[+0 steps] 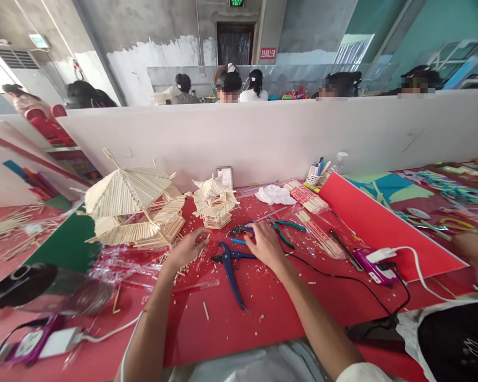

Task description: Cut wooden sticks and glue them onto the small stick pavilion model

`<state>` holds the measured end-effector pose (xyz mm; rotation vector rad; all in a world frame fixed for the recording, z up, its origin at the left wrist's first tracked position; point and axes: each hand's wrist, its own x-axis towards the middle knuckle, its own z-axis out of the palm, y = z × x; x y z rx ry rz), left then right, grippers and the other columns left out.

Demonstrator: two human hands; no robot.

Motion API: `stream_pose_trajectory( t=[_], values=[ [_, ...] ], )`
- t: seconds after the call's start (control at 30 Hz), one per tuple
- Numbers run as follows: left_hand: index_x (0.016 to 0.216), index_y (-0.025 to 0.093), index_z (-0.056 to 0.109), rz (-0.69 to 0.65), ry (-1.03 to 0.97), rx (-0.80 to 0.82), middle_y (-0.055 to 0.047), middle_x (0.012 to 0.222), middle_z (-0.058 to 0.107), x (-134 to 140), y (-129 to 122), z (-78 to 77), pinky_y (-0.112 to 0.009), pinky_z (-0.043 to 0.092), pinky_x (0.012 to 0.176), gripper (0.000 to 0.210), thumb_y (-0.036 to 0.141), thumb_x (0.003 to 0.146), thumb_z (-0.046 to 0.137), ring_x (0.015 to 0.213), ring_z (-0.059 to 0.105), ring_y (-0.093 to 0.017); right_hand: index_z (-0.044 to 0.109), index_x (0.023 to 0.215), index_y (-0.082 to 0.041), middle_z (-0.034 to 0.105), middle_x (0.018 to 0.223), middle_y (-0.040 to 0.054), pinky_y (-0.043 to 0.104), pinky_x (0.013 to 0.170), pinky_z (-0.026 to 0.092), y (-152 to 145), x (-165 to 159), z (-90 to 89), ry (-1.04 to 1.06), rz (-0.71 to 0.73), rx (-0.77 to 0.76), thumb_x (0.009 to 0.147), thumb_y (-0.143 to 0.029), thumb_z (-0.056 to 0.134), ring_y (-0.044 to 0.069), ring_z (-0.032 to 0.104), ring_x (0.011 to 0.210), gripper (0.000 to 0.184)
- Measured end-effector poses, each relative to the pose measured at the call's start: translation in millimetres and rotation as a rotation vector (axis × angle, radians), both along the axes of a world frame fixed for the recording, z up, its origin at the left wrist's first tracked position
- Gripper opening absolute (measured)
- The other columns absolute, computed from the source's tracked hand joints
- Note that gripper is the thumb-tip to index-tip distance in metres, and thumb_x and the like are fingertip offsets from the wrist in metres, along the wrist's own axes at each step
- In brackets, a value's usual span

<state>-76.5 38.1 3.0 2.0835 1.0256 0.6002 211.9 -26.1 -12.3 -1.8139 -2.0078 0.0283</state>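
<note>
Between two reaching hands, we see a blue cutter [231, 276] lying flat, one long handle pointing back toward the wearer and the other running across to the right hand [265, 244], the nearer of the two. Just beyond the left hand [189, 246] a small stick house [215, 209] stands upright, closer to that hand than to the right. We find the left fingers loosely curled, thumb near forefinger, but cannot tell whether they pinch a stick. The right fingers bend down over a blue tool [242, 229] with an orange part; we cannot tell whether they grip it.

To the left of the left hand we see a large stick house [125, 193] with a broad sloping roof. Green pliers [292, 225] lie just past the right hand, with crumpled tissue [274, 194] and packs of sticks [306, 196] farther out.

Beneath it all we see a red table [279, 318] strewn with stick chips, a green board [66, 241] on the left-hand side and a red board [382, 228] on the right. Well right of the right hand we glimpse a co-worker's blurred hand [476, 249]. Ahead of both hands runs a white partition [263, 127]; past it we see seated people [229, 79] and a dark door [234, 45] in a patchily painted wall.
</note>
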Motion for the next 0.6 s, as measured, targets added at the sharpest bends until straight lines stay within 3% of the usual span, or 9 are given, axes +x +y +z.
stream_pose_trajectory(
  t=[0.1,0.2,0.27,0.43,0.6],
  values=[
    [0.113,0.020,0.057,0.025,-0.003,0.001,-0.003,0.095,0.068,2.1,-1.3,2.0,-0.029,0.052,0.069,0.025,0.038,0.097,0.051,0.073,0.067,-0.017,0.058,0.128,-0.016,0.068,0.118,0.0166,0.045,0.098,0.046,-19.8,-28.4,12.1,0.006,0.174,-0.060,0.098,-0.052,0.057,0.032,0.061,0.110,0.047],
    [0.112,0.020,0.056,0.062,-0.025,-0.027,-0.003,0.095,0.065,3.9,-1.6,0.4,-0.028,0.052,0.065,0.027,0.042,0.097,0.051,0.068,0.067,-0.015,0.054,0.141,-0.016,0.064,0.127,0.0208,0.052,0.102,0.044,-38.3,-52.2,15.3,-0.089,0.226,-0.188,0.087,-0.069,0.064,0.038,0.059,0.118,0.076],
    [0.115,0.020,0.055,0.089,-0.068,-0.070,-0.005,0.102,0.065,4.6,-0.9,-2.4,-0.027,0.052,0.061,0.032,0.047,0.097,0.052,0.064,0.067,-0.014,0.049,0.148,-0.013,0.060,0.135,0.0246,0.057,0.105,0.041,-45.6,-61.0,14.3,-0.122,0.241,-0.241,0.083,-0.072,0.067,0.042,0.055,0.123,0.089],
    [0.123,0.019,0.056,0.172,-0.122,-0.131,-0.010,0.116,0.066,6.3,1.8,-7.3,-0.025,0.052,0.056,0.049,0.058,0.094,0.057,0.061,0.067,-0.013,0.045,0.153,-0.012,0.058,0.137,0.0266,0.059,0.105,0.041,-47.2,-64.7,13.3,-0.136,0.209,-0.288,0.088,-0.044,0.069,0.043,0.053,0.125,0.076],
    [0.124,0.016,0.060,0.234,-0.256,-0.159,-0.007,0.101,0.069,8.3,-1.0,-0.7,-0.028,0.055,0.062,0.053,0.057,0.091,0.063,0.066,0.068,-0.015,0.046,0.151,-0.006,0.060,0.134,0.0268,0.058,0.105,0.043,-47.6,-52.7,18.7,-0.045,0.263,-0.276,0.092,-0.025,0.057,0.041,0.055,0.123,0.063]
  ],
)
